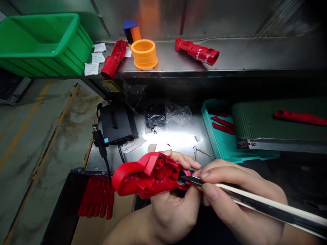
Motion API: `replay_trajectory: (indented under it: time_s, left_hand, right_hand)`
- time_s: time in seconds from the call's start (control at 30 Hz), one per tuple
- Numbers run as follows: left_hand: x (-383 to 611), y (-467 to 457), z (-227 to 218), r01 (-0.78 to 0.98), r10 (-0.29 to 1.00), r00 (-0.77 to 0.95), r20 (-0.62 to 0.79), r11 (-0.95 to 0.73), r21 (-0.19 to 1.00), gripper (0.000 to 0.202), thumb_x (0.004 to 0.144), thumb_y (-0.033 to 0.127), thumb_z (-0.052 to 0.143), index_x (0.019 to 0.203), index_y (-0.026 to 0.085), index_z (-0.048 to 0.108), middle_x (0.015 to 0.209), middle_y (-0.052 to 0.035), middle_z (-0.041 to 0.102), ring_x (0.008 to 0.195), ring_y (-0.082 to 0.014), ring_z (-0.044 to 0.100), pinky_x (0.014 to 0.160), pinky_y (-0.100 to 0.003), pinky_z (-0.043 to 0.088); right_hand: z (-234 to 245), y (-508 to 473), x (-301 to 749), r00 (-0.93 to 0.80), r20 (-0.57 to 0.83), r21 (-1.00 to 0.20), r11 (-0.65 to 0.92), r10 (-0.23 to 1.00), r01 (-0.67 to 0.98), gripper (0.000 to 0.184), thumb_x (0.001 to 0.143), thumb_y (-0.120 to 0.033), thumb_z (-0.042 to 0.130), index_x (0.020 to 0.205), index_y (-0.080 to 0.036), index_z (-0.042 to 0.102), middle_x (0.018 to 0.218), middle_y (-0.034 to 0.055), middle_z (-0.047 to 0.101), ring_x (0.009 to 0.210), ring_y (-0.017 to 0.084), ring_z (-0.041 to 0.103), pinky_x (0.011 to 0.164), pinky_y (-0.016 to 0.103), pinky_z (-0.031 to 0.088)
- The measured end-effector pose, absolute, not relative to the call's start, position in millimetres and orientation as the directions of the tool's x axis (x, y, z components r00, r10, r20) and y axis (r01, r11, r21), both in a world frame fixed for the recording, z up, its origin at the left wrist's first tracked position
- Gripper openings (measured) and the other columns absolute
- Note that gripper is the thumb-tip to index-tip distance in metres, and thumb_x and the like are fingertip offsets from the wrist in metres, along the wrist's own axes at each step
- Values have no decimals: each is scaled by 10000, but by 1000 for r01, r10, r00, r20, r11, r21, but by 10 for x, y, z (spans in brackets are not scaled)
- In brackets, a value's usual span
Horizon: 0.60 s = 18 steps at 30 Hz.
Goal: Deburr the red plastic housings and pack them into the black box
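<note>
My left hand (173,207) grips a chunky red moulded plastic part (145,175), its fingers curled around the far side and its thumb underneath. The part's ribbed inner face turns upward. My right hand (230,190) pinches a long craft knife (265,207) with a white-edged, dark handle. Its small steel blade (191,180) rests against the end of the red part, right beside my left fingertips. Part of the red piece is hidden behind my fingers.
Small flush cutters (200,152) lie on the steel bench (178,143), near a teal tray (219,143) of red strips and a black box (117,124). Red moulded parts (196,51) and an orange ring (144,53) stand on the shelf above. A green bin (43,44) sits at upper left.
</note>
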<state>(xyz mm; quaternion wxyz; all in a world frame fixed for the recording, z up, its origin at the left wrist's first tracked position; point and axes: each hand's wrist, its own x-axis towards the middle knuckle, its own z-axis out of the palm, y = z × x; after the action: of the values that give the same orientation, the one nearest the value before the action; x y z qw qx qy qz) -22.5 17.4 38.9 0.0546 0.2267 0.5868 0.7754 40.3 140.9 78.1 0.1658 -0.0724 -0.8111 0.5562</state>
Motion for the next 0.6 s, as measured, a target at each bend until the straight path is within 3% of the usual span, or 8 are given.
replay_trajectory:
  time_s: [0.27, 0.47, 0.6]
  left_hand:
    - [-207, 169, 360, 205, 345, -890, 297, -279, 938, 611, 850, 8, 687, 1306, 335, 447, 959, 3, 564, 882, -180, 689, 821, -365, 648]
    - [-209, 164, 348, 186, 366, -886, 283, -278, 942, 590, 839, -34, 638, 1276, 321, 461, 968, 0, 564, 916, -178, 680, 897, -372, 627]
    - [-216, 158, 332, 187, 377, -882, 283, -272, 944, 604, 826, -62, 602, 1271, 319, 455, 982, -7, 567, 919, -185, 681, 864, -376, 640]
  right_hand:
    - [817, 1363, 306, -931, 226, -924, 366, 287, -112, 290, 813, -57, 651, 939, -317, 682, 762, -33, 769, 652, 163, 748, 564, 216, 615]
    - [788, 1368, 338, -930, 201, -943, 317, 307, -100, 269, 829, -67, 652, 936, -311, 693, 790, -30, 775, 663, 159, 743, 582, 217, 614]
    - [712, 1365, 387, -933, 157, -960, 271, 323, -68, 227, 869, -100, 676, 957, -305, 718, 830, -23, 772, 688, 143, 732, 628, 212, 610]
